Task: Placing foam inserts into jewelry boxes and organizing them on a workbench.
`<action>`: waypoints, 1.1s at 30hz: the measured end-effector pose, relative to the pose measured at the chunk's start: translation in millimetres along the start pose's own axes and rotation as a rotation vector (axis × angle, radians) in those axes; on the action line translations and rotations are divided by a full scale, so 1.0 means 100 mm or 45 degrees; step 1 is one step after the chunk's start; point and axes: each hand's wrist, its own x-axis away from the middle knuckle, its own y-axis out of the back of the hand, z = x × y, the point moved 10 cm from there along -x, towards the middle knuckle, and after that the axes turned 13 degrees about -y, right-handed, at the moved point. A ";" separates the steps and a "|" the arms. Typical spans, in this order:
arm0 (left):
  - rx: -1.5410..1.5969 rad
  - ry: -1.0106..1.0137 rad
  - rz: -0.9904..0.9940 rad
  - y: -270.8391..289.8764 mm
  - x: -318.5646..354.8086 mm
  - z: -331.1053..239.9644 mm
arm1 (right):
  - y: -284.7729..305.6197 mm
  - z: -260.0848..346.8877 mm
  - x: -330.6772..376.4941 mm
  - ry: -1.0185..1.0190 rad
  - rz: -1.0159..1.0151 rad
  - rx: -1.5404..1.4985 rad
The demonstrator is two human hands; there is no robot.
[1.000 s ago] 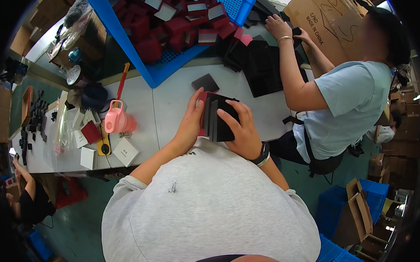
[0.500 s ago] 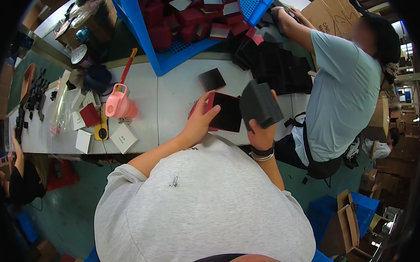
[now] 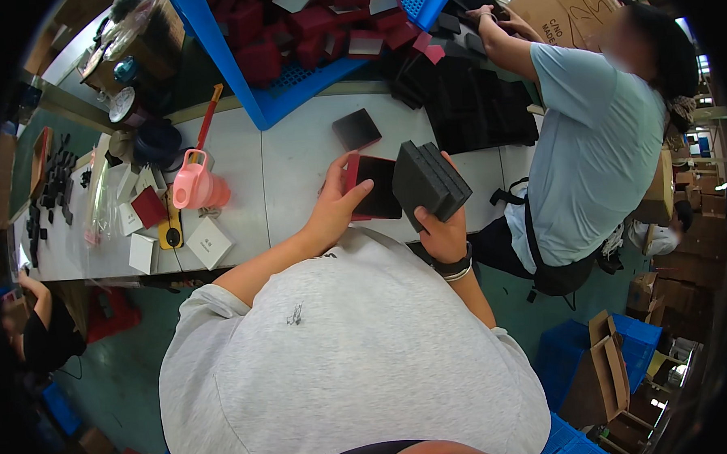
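My left hand [image 3: 330, 208] is closed around a small dark red box [image 3: 380, 186] with a black inside, its thumb over the near edge. Close beside it, my right hand [image 3: 445, 238] grips a stack of dark grey foam pads [image 3: 423, 178], held tilted with their layered edges showing. The stack's left edge overlaps the box in view; whether they touch I cannot tell. On the white table beyond my hands lies another small box with a black top [image 3: 357, 130].
A blue crate [image 3: 273, 109] full of red boxes stands at the far side. Black foam pieces [image 3: 480, 112] are heaped to its right, where a co-worker [image 3: 583, 152] reaches over. At left are a pink jug [image 3: 199, 185], white boxes [image 3: 211, 242] and a yellow tape measure [image 3: 170, 227].
My right hand has turned the foam stack and brought it slightly left, so more of its layered edges show. The left hand still holds the red box. The whole view has shifted a little.
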 end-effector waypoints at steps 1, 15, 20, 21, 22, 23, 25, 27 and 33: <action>-0.084 -0.022 0.015 0.01 -0.02 0.03 | 0.05 -0.06 -0.02 -0.084 -0.038 -0.128; -0.144 -0.126 -0.056 -0.03 -0.06 -0.15 | -0.01 -0.07 -0.03 -0.134 0.064 -0.211; -0.195 -0.148 -0.064 0.05 -0.05 -0.03 | -0.01 -0.02 -0.01 -0.168 0.030 -0.186; -0.198 -0.143 -0.072 0.07 -0.04 -0.02 | -0.02 0.03 -0.02 -0.176 0.033 -0.190; -0.202 -0.129 -0.078 0.06 -0.05 -0.01 | 0.03 0.10 -0.03 -0.157 -0.030 -0.211; -0.206 -0.116 -0.083 0.07 -0.05 0.01 | 0.09 0.14 -0.04 -0.137 -0.095 -0.231; -0.201 -0.110 -0.084 0.07 -0.06 0.03 | 0.12 0.15 -0.08 -0.114 -0.102 -0.131; -0.194 -0.110 -0.083 0.07 -0.06 0.05 | 0.06 0.22 -0.08 -0.017 -0.038 -0.313; -0.542 -0.227 0.011 0.04 -0.05 0.05 | 0.09 0.14 -0.07 0.197 -0.219 -0.071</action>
